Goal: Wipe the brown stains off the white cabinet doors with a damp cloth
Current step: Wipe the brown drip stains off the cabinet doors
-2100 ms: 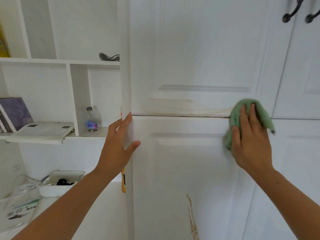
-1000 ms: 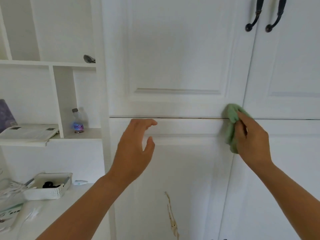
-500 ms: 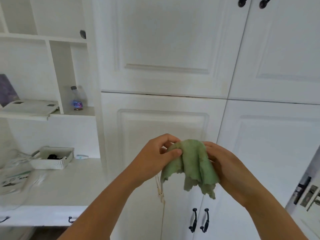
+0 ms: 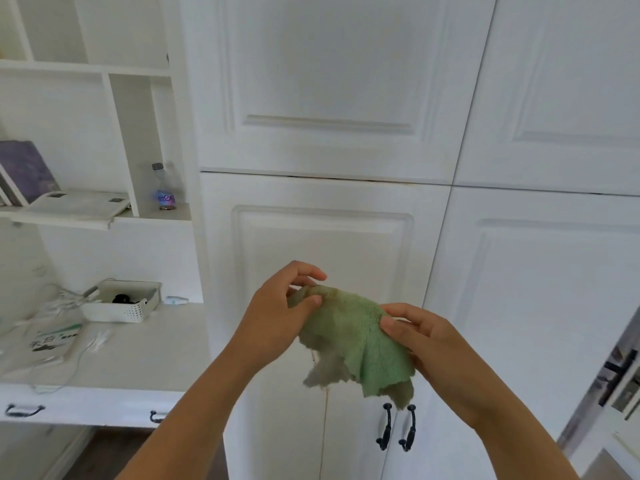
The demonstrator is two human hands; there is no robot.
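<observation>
The green cloth (image 4: pixel 353 337) hangs spread between both hands, in front of the lower left white cabinet door (image 4: pixel 277 244). My left hand (image 4: pixel 277 317) pinches its upper left edge between thumb and fingers. My right hand (image 4: pixel 422 334) pinches its right edge. A thin brown stain (image 4: pixel 325 420) runs down the lower door below the cloth; its upper part is hidden by the cloth. The upper door (image 4: pixel 329 81) shows no clear stain.
Two black handles (image 4: pixel 396 427) sit on the lower doors under the cloth. To the left are open shelves with a small bottle (image 4: pixel 164 188) and books, and a white desk (image 4: pixel 138 355) carrying a white basket (image 4: pixel 121 301), cables and papers.
My right hand left the door seam with the cloth and dropped to chest height. My left hand came off the cabinet and took the cloth's other edge. The cloth is now spread wider.
</observation>
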